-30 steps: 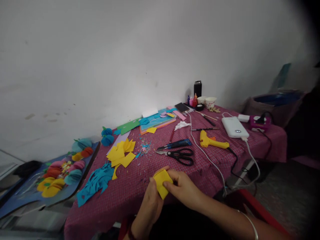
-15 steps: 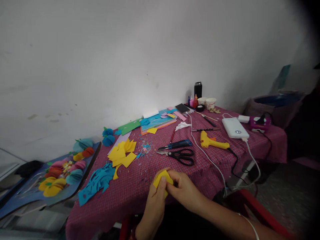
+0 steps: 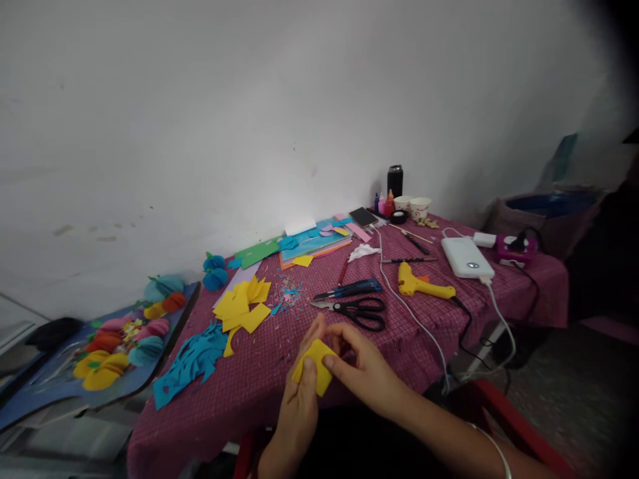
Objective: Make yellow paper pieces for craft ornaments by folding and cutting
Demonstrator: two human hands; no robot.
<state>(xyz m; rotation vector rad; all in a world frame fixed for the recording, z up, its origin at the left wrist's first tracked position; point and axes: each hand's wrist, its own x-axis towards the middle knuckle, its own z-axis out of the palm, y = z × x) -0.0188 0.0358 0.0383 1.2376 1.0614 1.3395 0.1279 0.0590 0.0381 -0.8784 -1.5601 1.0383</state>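
Between both hands, at the table's front edge, is a small piece of yellow paper (image 3: 319, 372). My left hand (image 3: 298, 392) lies under it, with the thumb pressed down on its face. At its upper right corner, my right hand (image 3: 362, 362) pinches the paper between thumb and curled fingers. Black-handled scissors (image 3: 357, 309) lie beyond the hands, with a blue utility knife (image 3: 354, 288) just behind them. To the left are a heap of yellow paper pieces (image 3: 242, 306) and a pile of blue paper strips (image 3: 194, 362).
A yellow glue gun (image 3: 424, 286) and a white power bank (image 3: 468, 257) lie to the right, their cords trailing over the front edge. Colored paper sheets (image 3: 309, 246) and paper cups (image 3: 419, 207) stand at the back. Layered paper shapes (image 3: 102, 369) rest on a blue board at left.
The yellow paper has turned flatter toward me and shows more of its face. My left fingers have straightened out, and both hands have shifted slightly left.
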